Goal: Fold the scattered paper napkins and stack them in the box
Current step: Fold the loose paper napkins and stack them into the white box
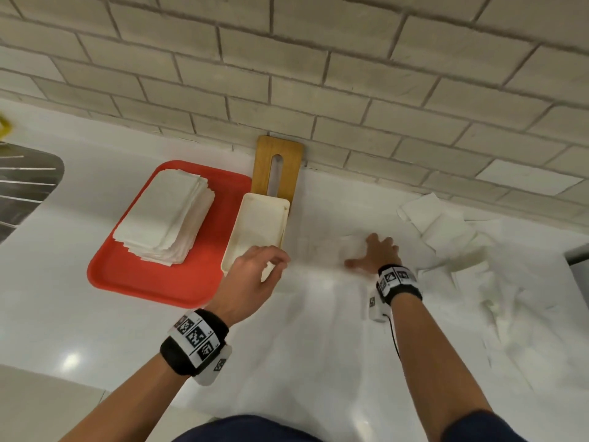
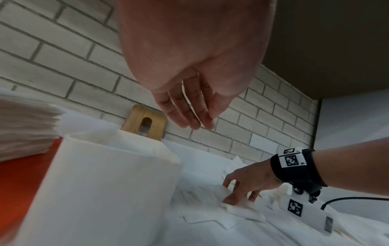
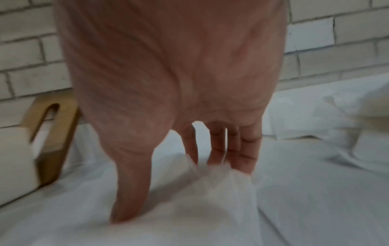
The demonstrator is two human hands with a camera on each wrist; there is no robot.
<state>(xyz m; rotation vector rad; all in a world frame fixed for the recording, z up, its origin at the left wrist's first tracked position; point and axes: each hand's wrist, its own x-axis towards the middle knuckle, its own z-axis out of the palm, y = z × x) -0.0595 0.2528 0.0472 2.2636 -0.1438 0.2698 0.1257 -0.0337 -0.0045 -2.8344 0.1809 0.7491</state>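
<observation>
A cream box [image 1: 255, 231] lies open on the white counter, right of a red tray [image 1: 127, 275] that carries a tall stack of folded napkins [image 1: 165, 215]. My left hand [image 1: 271, 260] hovers over the box's near end with relaxed fingers and holds nothing; in the left wrist view its fingers [image 2: 189, 116] hang above the box [image 2: 105, 183]. My right hand [image 1: 373, 250] lies spread on a white napkin [image 1: 347, 242] right of the box. From the right wrist, thumb and fingers [image 3: 221, 149] press down and the napkin [image 3: 210, 191] bunches between them.
A wooden lid [image 1: 277, 164] leans against the brick wall behind the box. Loose napkins [image 1: 439, 224] lie scattered over the counter's right side. A metal sink drainer [image 1: 25, 189] sits at the far left. A grey surface [image 1: 578, 253] juts in at the right edge.
</observation>
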